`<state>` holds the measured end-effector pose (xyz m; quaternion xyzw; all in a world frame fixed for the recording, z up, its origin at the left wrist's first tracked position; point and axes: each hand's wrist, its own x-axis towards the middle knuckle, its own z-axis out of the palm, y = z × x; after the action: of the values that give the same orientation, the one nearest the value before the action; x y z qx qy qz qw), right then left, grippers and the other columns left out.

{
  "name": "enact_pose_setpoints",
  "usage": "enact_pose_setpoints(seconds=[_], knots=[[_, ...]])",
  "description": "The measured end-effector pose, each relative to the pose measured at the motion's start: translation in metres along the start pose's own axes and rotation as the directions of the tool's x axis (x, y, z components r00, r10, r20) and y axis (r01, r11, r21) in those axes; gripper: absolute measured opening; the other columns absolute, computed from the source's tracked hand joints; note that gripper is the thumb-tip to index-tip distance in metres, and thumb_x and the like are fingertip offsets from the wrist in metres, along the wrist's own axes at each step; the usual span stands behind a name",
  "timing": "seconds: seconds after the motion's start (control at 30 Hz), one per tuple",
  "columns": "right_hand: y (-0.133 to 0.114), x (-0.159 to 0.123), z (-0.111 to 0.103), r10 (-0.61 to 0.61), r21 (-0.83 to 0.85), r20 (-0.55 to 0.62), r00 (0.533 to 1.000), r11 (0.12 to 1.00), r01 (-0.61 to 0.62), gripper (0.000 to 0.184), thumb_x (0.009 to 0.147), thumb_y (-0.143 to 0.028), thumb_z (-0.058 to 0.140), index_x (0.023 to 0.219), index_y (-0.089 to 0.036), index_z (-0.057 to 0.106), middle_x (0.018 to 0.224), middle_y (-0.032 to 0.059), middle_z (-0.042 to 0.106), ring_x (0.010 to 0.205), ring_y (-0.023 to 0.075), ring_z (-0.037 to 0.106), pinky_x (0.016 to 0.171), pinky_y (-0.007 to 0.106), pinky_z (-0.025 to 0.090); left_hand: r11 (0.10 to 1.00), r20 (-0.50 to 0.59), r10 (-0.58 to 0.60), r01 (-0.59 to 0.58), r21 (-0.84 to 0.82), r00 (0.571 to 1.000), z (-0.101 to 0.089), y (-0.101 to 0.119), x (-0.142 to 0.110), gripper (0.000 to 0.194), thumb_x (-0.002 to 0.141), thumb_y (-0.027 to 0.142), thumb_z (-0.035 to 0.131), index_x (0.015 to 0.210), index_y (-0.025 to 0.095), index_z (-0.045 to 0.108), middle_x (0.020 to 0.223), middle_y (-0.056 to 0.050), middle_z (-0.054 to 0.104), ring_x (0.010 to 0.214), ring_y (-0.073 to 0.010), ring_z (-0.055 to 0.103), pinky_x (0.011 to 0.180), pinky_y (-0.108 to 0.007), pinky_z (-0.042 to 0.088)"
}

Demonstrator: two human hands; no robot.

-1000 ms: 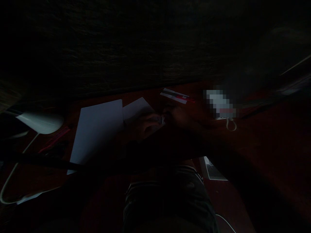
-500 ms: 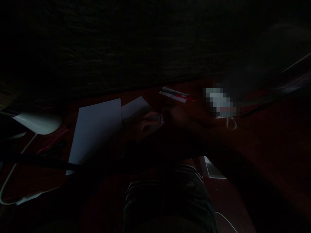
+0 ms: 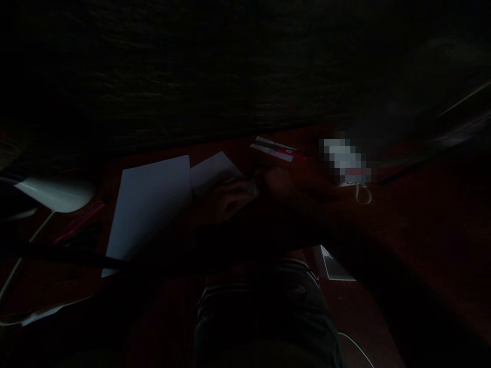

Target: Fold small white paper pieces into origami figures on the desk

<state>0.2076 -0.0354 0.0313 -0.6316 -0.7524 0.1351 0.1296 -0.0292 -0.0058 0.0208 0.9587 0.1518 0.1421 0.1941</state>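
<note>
The scene is very dark. My left hand [image 3: 229,199] and my right hand [image 3: 279,185] meet at the middle of a dark red table [image 3: 422,204]. Between their fingertips sits a small pale scrap of paper [image 3: 251,188], pinched by both hands. A small white sheet [image 3: 210,171] lies just behind my left hand, partly under it. A larger white sheet [image 3: 149,204] lies to the left of that.
A white rounded object [image 3: 57,194] with a cable sits far left, by red sticks [image 3: 79,222]. A white-and-red card [image 3: 274,150] lies behind my hands. A blurred white item [image 3: 347,162] with a cord loop is at right. Another paper [image 3: 333,266] lies near my knee.
The small scrap between my fingers shows less now; my left fingers have closed further over it. The view has shifted slightly.
</note>
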Motion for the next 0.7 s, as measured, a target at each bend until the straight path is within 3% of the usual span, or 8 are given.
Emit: enact_pose_setpoints(seconds=[0.23,0.7], knots=[[-0.0028,0.0004,-0.0018,0.054,-0.044,0.033,0.998,0.998,-0.052,0.025,0.102,-0.016,0.057,0.116,-0.016,0.077,0.129,0.0163,0.073,0.113,0.0286,0.071,0.091,0.035,0.054,1.0,-0.01,-0.007,0.007,-0.029,1.0,0.0034,-0.0056,0.0,0.046,0.093,0.017,0.057,0.137,0.025,0.07,0.154,-0.011,0.057,0.141,-0.0329,0.053,0.119,-0.056,0.042],[0.0002,0.0035,0.0077,0.023,-0.012,-0.039,0.999,1.0,-0.023,0.022,0.1,-0.018,0.059,0.111,-0.016,0.078,0.118,0.0164,0.077,0.109,0.0283,0.072,0.096,0.038,0.053,0.995,-0.011,-0.016,0.014,-0.1,1.0,0.0029,-0.0061,-0.001,0.043,0.095,0.017,0.058,0.135,0.025,0.07,0.158,-0.011,0.053,0.144,-0.032,0.051,0.121,-0.055,0.043]])
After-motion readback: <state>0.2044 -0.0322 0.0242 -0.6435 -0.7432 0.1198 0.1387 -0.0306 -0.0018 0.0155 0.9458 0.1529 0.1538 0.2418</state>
